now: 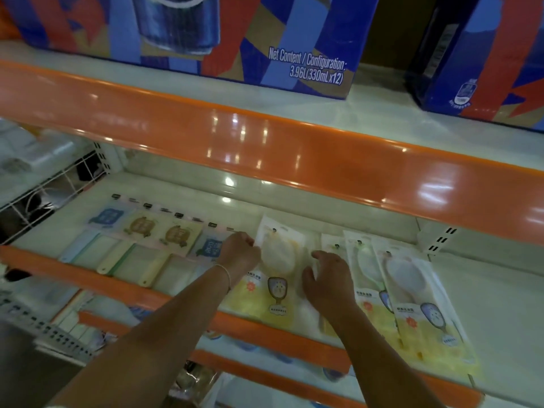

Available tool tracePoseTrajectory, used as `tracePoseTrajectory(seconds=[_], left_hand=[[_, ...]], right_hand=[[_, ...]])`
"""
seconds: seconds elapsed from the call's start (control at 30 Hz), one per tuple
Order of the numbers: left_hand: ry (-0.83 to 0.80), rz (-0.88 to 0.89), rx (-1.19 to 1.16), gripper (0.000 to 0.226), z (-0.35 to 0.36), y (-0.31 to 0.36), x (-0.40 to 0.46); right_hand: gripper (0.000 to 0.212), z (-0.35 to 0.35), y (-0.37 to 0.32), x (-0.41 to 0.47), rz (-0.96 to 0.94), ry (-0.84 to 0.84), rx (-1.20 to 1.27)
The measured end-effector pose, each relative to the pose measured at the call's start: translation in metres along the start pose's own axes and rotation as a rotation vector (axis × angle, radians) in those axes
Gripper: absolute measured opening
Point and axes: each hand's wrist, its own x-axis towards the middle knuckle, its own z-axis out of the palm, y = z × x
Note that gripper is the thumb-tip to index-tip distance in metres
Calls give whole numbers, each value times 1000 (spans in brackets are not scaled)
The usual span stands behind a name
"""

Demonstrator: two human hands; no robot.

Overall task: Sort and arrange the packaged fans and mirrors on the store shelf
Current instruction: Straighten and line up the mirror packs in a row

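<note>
A pale store shelf [338, 213] with an orange front lip carries the goods, under another orange-edged shelf [265, 136] that holds 2 printed drink cartons [206, 33]. Ceiling lights glint on both surfaces.

The left hand [240, 250] reaches in near the middle of the shelf, fingers curled at the upper left edge of a yellow fan packet [275, 272]; it seems to pinch that edge, though the fingertips are hard to make out. A thin bracelet [225, 273] circles the left wrist. The right hand [326, 279] lies just beside the same packet on its right, fingers spread and loosely bent, resting on another packet mostly hidden beneath it and gripping nothing.

Toward the right end lie 2 overlapping fan packets [412, 293], tilted, their bottoms at the front edge. Toward the left end a row of 4 mirror packets [141, 240] lies side by side, cards toward the back and handles toward the front edge. A white wire divider [59, 187] closes the left end. Lower shelves [265, 369] with blurred goods show below.
</note>
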Motion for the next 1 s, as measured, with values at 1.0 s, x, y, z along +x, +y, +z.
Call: tracePoseTrajectory(seconds=[1.0], left_hand=[[43,573,737,37,11,-52,-49]], right_hand=[[79,59,-13,-17,-282,-181,-121]])
